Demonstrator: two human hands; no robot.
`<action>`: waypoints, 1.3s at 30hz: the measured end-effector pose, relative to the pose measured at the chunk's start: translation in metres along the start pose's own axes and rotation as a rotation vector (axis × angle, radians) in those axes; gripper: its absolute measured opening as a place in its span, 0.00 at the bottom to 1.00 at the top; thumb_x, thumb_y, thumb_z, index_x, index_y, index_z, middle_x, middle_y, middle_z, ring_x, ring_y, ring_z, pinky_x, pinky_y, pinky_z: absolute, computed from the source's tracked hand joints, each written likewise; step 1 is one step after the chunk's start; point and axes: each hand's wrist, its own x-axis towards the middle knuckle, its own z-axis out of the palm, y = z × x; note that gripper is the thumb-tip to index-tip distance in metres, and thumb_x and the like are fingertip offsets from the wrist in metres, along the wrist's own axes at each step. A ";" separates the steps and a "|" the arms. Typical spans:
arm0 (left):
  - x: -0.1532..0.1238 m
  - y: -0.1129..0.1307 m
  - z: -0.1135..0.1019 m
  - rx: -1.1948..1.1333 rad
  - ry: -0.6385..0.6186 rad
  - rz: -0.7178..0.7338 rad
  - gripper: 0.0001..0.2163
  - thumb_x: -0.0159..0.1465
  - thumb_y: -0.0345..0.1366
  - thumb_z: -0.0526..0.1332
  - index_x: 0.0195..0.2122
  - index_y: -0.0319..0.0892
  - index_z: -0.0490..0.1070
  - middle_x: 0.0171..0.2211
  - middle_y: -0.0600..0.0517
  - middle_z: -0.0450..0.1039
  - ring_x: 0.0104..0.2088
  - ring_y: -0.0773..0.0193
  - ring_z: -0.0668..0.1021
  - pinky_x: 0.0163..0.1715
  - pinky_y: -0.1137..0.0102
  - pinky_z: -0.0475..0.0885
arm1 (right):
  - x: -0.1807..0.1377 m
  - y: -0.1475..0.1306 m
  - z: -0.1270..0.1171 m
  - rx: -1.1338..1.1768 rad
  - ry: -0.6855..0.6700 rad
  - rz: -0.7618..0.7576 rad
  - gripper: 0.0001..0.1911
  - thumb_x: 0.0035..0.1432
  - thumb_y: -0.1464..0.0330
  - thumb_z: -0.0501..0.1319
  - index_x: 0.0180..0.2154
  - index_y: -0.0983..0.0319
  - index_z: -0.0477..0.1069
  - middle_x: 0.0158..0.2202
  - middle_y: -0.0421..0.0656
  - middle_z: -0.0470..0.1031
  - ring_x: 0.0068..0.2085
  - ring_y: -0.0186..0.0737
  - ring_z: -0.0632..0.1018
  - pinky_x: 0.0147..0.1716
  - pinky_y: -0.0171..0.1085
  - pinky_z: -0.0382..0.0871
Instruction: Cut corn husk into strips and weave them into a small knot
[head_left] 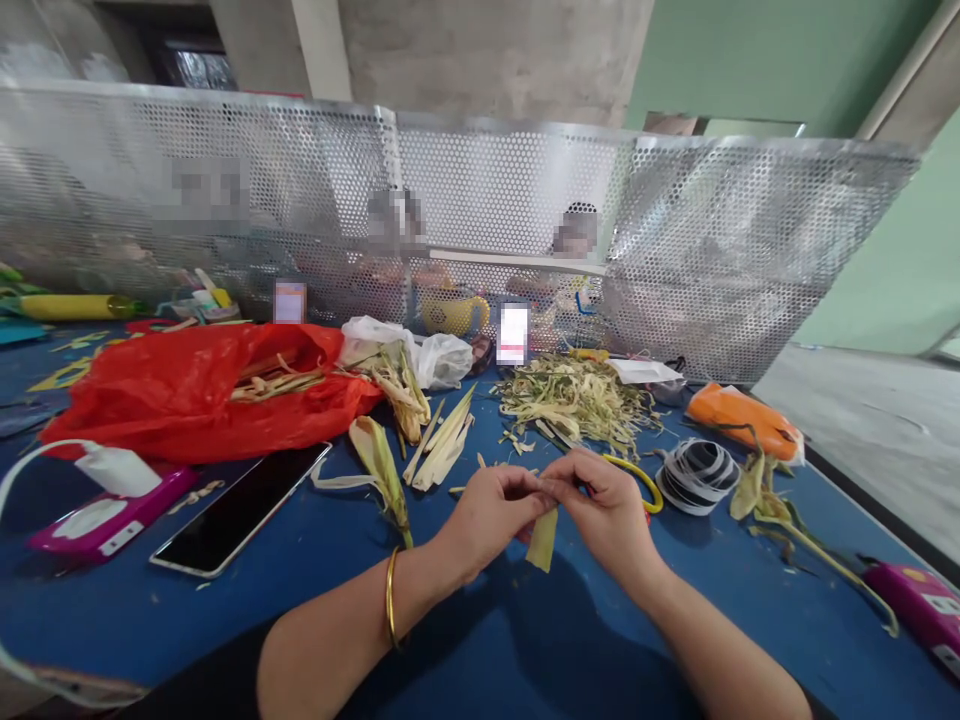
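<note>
My left hand [491, 515] and my right hand [604, 510] meet above the blue table [465, 640], both pinching the top of a pale yellow strip of corn husk [542, 540] that hangs down between them. A gold bangle sits on my left wrist. Yellow-handled scissors [641, 478] lie just behind my right hand. Whole husk leaves [442, 440] lie ahead on the left, and a heap of shredded husk [574, 400] lies ahead on the right.
A red plastic bag [187, 395] with husks, a white bag [427, 355], a black phone [240, 508], a pink power bank [109, 520], a roll of grey strip [697, 475], and an orange object [742, 420] lie around. A perforated metal screen [487, 215] closes the far side; people sit behind it.
</note>
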 end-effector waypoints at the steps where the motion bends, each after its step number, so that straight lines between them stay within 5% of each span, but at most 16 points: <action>1: 0.000 0.000 0.001 -0.001 -0.014 0.003 0.12 0.50 0.43 0.68 0.26 0.38 0.73 0.23 0.55 0.68 0.24 0.68 0.69 0.25 0.73 0.67 | 0.000 0.000 -0.001 0.008 -0.001 -0.028 0.07 0.54 0.69 0.63 0.25 0.61 0.75 0.24 0.39 0.71 0.27 0.34 0.71 0.27 0.32 0.64; 5: -0.002 -0.001 0.003 0.032 0.008 0.050 0.10 0.51 0.42 0.67 0.25 0.39 0.74 0.22 0.55 0.68 0.25 0.68 0.69 0.28 0.73 0.66 | 0.001 0.000 0.000 0.067 -0.002 -0.023 0.06 0.54 0.68 0.63 0.27 0.60 0.77 0.26 0.41 0.73 0.30 0.37 0.73 0.29 0.34 0.67; 11: -0.002 -0.003 -0.001 0.336 0.168 0.145 0.08 0.52 0.38 0.64 0.20 0.40 0.71 0.20 0.55 0.68 0.23 0.68 0.68 0.25 0.73 0.61 | 0.001 0.002 0.003 0.193 -0.009 0.299 0.08 0.48 0.64 0.66 0.26 0.62 0.72 0.20 0.37 0.70 0.23 0.33 0.68 0.23 0.32 0.62; 18: -0.002 -0.002 0.001 0.154 0.123 0.067 0.08 0.50 0.38 0.67 0.23 0.40 0.72 0.22 0.54 0.70 0.25 0.66 0.71 0.27 0.72 0.67 | 0.000 -0.004 0.000 0.106 0.045 0.109 0.05 0.49 0.68 0.63 0.25 0.62 0.75 0.23 0.39 0.72 0.27 0.34 0.70 0.27 0.33 0.63; 23: -0.005 0.005 0.003 -0.003 0.030 -0.005 0.09 0.49 0.39 0.67 0.25 0.40 0.70 0.22 0.55 0.69 0.24 0.66 0.73 0.26 0.71 0.70 | 0.002 -0.001 0.001 0.125 0.062 0.176 0.06 0.49 0.66 0.63 0.26 0.62 0.75 0.23 0.40 0.72 0.26 0.34 0.69 0.26 0.34 0.63; 29: -0.002 -0.001 0.001 0.121 0.107 0.070 0.11 0.51 0.39 0.66 0.23 0.41 0.66 0.19 0.56 0.66 0.21 0.69 0.69 0.22 0.74 0.66 | 0.004 0.004 0.003 0.267 -0.021 0.318 0.08 0.48 0.64 0.64 0.25 0.63 0.73 0.21 0.38 0.71 0.25 0.33 0.68 0.25 0.32 0.63; 36: -0.002 -0.005 0.003 0.142 -0.065 0.025 0.09 0.51 0.37 0.65 0.21 0.42 0.65 0.18 0.57 0.65 0.20 0.69 0.70 0.22 0.74 0.65 | 0.002 0.005 -0.002 0.040 0.056 0.165 0.08 0.54 0.64 0.61 0.27 0.62 0.73 0.24 0.40 0.73 0.27 0.35 0.70 0.27 0.33 0.64; 39: -0.001 -0.005 0.002 0.185 -0.036 0.008 0.12 0.54 0.41 0.63 0.20 0.43 0.63 0.15 0.59 0.62 0.16 0.70 0.67 0.18 0.74 0.62 | -0.003 0.000 -0.003 -0.018 0.120 0.055 0.06 0.55 0.67 0.61 0.27 0.61 0.74 0.26 0.40 0.75 0.28 0.36 0.73 0.29 0.33 0.66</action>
